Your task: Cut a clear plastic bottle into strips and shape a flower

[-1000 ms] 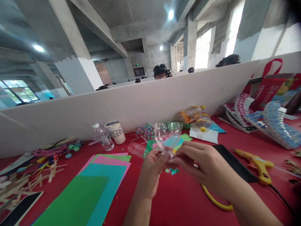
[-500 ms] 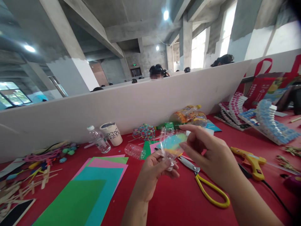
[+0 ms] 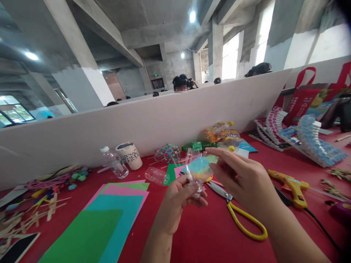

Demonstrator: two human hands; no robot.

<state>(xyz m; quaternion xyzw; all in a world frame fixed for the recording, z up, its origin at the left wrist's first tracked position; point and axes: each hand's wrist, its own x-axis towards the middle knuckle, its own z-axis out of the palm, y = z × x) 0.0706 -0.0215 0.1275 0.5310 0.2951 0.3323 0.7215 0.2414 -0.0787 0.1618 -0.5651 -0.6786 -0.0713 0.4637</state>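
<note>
Between hands (image 3: 181,195), apparently one cut bottle (image 3: 198,174)

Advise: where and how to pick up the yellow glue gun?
Best bet is the handle, coming from the near right and closing across its narrow width. The glue gun appears to lie on its side, nozzle end pointing left, handle toward the wearer. Mind the black cord at the handle's end.
</note>
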